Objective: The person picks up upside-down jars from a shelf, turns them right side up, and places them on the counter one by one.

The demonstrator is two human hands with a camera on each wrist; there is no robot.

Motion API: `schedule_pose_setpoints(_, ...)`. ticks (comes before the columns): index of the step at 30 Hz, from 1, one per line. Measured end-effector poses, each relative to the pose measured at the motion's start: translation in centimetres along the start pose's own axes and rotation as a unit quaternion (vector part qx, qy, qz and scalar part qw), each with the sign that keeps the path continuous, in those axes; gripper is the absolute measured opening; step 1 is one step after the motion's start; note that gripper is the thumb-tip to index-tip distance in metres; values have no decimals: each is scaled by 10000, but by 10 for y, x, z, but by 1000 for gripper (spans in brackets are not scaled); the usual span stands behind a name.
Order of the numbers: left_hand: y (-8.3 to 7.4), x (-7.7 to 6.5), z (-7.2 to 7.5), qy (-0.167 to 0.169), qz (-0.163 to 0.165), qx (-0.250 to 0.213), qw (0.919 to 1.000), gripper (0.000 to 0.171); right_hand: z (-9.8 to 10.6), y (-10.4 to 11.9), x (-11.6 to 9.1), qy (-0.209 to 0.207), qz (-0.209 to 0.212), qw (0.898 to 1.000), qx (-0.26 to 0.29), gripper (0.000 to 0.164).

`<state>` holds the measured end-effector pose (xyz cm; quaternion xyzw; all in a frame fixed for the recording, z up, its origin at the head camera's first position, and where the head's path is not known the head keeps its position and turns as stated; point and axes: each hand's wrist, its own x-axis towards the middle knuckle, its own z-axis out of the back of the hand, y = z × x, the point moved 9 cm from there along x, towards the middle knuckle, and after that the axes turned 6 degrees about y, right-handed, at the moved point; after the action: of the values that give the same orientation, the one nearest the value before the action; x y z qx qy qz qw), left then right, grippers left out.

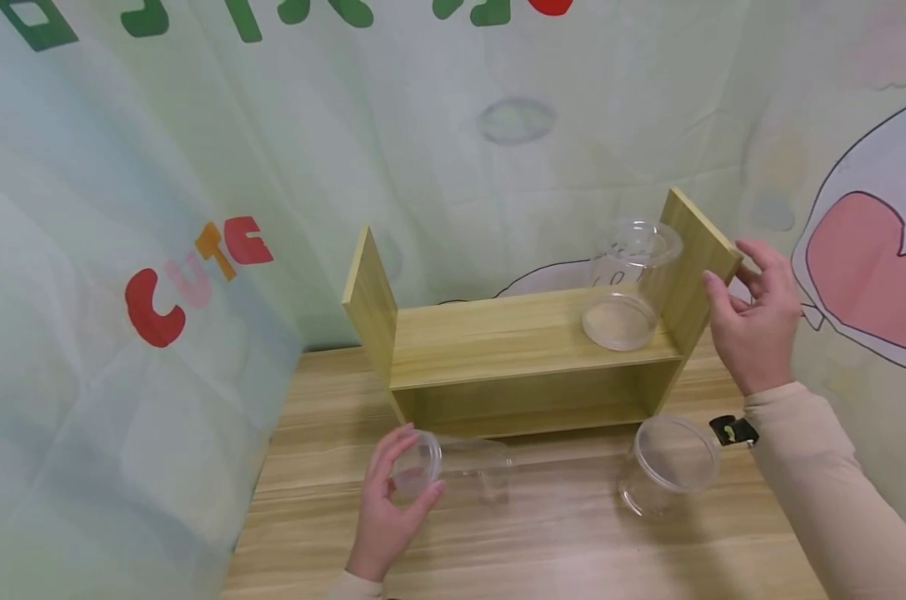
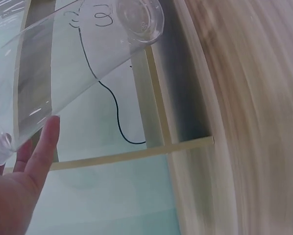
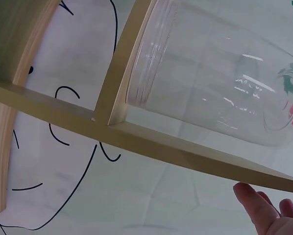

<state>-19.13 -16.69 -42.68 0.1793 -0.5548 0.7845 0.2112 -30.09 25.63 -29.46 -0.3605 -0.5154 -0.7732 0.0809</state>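
My left hand (image 1: 392,504) grips one end of a clear plastic jar (image 1: 471,467), thumb and fingers spread around its round rim. The jar lies sideways, pointing right, in front of the shelf; in the left wrist view the fingers (image 2: 44,152) show beneath it. My right hand (image 1: 762,312) is at the upper front corner of the shelf's right side panel (image 1: 696,275), fingertips against the edge. On the shelf's upper board stands another clear jar (image 1: 623,287), close to that panel, its ridged end (image 3: 150,54) down.
The small two-tier wooden shelf (image 1: 490,333) stands at the back of the wood-grain table (image 1: 558,542). A third clear jar (image 1: 666,467) stands on the table at front right, near a dark wrist strap (image 1: 733,431). Printed cloth (image 1: 437,167) hangs behind and at both sides.
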Motion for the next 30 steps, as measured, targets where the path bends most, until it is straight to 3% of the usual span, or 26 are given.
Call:
schedule_pose_setpoints(9,-8,7,9,273,-138,475,9984,61,-2,-3,-2,34,139,9995,-267,42)
schedule_pose_setpoints(14,-8,13,14,381,-234,737,9963,64,0,-9,2,326,-38,9992,-233,39)
schedule_pose_setpoints(18,7,16,19,541,-92,1007,9934,66,0,-11,3,676,25,9975,-218,37)
schedule_pose_setpoints(23,27,17,24,813,132,1588,9839,66,-3,-13,4,1072,123,9940,-151,39)
schedule_pose_setpoints(30,36,18,23,1148,320,2147,9694,60,-4,-17,3,1172,109,9929,-188,40)
